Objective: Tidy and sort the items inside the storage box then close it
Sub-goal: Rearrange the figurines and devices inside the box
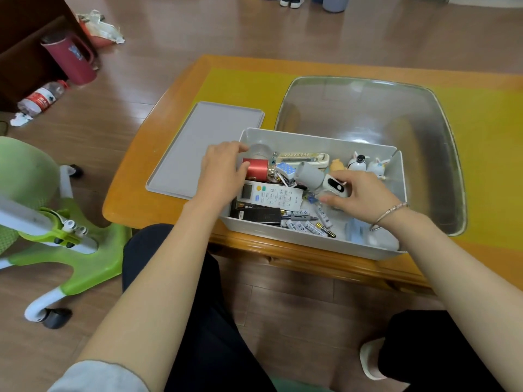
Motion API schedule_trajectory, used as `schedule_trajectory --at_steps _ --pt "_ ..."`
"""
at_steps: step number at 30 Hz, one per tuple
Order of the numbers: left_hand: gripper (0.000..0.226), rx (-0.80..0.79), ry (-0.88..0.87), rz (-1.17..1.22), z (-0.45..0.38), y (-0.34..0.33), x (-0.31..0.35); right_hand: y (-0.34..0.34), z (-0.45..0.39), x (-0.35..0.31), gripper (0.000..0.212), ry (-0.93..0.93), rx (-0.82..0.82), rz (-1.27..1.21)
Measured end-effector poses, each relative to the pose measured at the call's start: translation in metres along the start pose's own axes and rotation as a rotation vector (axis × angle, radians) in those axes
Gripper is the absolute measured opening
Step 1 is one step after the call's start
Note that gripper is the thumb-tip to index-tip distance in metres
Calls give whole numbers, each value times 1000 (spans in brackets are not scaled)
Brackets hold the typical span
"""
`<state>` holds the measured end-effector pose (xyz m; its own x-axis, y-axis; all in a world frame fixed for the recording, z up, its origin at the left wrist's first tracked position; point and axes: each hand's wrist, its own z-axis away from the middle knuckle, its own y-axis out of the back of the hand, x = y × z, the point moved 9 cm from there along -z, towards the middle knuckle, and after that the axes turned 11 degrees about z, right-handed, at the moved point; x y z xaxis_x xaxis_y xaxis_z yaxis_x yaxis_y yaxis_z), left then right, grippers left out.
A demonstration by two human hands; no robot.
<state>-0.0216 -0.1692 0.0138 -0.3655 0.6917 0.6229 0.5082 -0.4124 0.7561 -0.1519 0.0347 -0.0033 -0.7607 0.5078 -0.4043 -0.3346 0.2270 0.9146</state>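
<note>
The open storage box (317,244) sits mid-frame on the table (158,154) — lid (198,142) beside it at left. The left hand (220,171) grasps a red can (256,168); the right hand (365,193) seems to grip a white gadget (335,185).

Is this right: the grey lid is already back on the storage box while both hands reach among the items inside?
Not quite. The head view shows the grey lid lying flat on the table beside the storage box, which is open. The left hand and right hand do reach among the items inside.
</note>
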Motion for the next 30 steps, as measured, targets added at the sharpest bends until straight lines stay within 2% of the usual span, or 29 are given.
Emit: schedule_trajectory --at_steps 2,4,8,12,14,17,21,24,28,30 --pt "37 -11 9 6 -1 -6 -5 -9 1 -9 17 62 -65 8" --pt "42 -33 29 54 -2 -13 -9 -21 1 -17 23 99 -139 19" --pt "45 -81 58 85 -6 -25 -13 -45 -2 -27 40 129 -212 84" --pt "45 -92 65 79 -10 -29 -17 -53 -9 -31 46 96 -278 21" --pt "44 -127 66 35 -10 -33 -19 -42 -19 -27 45 20 -212 -10" --pt "49 -198 55 -52 -9 -40 -21 -22 -45 -22 35 -75 -13 28" --pt "60 -204 53 -134 -10 -42 -23 -35 -72 -36 45 -93 -64 171" --pt "59 -191 47 -204 -11 -41 -23 -40 -78 -38 30 -102 -47 135" --pt "59 -199 76 -218 -14 -40 -29 -27 -64 -24 25 -87 49 27" --pt "60 -225 92 -246 -16 -40 -32 -29 -52 -25 23 -20 -20 -19"
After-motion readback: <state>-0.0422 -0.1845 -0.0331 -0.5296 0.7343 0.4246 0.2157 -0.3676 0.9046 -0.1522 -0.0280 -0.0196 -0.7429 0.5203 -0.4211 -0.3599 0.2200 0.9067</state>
